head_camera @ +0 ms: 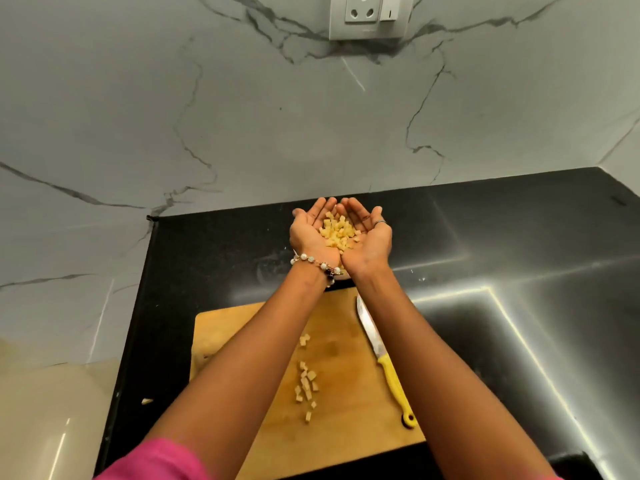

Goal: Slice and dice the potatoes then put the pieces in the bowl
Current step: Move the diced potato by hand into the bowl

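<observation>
Head view: both cupped hands (341, 233) under diced potato (338, 233).

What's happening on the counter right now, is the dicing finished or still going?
The person has both hands cupped together, left hand and right hand, palms up, carrying a heap of potato cubes above the black counter, beyond the cutting board. A few cubes are still lying on the board. The knife with the yellow handle rests on the board's right side, untouched. The bowl is mostly hidden beneath the wrists, so the handful hasn't been dropped in yet.
</observation>
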Tool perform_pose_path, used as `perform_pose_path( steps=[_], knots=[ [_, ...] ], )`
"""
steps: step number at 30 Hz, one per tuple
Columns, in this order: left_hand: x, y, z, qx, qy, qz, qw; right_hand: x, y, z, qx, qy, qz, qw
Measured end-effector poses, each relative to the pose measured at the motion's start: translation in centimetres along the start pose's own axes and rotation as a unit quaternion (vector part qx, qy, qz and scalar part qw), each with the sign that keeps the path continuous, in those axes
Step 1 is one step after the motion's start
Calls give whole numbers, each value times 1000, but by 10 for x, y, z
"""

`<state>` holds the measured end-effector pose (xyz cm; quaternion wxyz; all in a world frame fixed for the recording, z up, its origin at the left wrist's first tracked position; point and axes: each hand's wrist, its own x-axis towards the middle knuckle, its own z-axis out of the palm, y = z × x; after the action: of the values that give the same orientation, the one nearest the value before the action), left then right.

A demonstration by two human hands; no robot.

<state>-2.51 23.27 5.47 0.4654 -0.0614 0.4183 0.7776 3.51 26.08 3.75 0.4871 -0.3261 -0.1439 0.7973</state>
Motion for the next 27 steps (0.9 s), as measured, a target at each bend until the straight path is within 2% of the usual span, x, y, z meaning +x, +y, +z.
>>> perform_pose_path(
  steps=[4, 6, 9, 12, 14, 16, 19, 20, 22, 23, 24, 27],
  knots=[
    [30, -3, 8, 120, 2, -6, 993, 37, 0, -2, -102, 11, -7, 995],
    [39, -6, 2, 163, -20, 4, 986, 43, -1, -6, -168, 6, -26, 985],
    [47, -6, -4, 168, -63, 23, 984, 51, -2, -10, -211, -11, -45, 976],
    [45, -4, 0, 155, -71, 42, 985, 54, -2, -2, -216, -15, -69, 974],
    [39, -2, 6, 133, -68, 51, 987, 55, 2, 4, -244, -46, -89, 965],
    [28, 2, 15, 125, -75, 55, 988, 58, 10, 5, -361, -98, -118, 920],
    [17, 3, 22, 136, -70, 52, 987, 65, 25, -11, -575, -140, -220, 775],
    [16, 3, 21, 111, -80, 36, 990, 70, 24, -16, -606, -133, -241, 746],
    [19, 3, 17, 76, -92, 1, 993, 76, 17, -18, -627, -106, -257, 728],
    [24, 3, 13, 77, -95, -7, 992, 76, 11, -18, -617, -94, -252, 740],
    [27, 2, 10, 81, -100, -11, 992, 75, 6, -16, -583, -81, -236, 773],
    [35, -2, 5, 137, -97, -2, 986, 74, -6, -6, -354, -46, -115, 927]
  ],
)
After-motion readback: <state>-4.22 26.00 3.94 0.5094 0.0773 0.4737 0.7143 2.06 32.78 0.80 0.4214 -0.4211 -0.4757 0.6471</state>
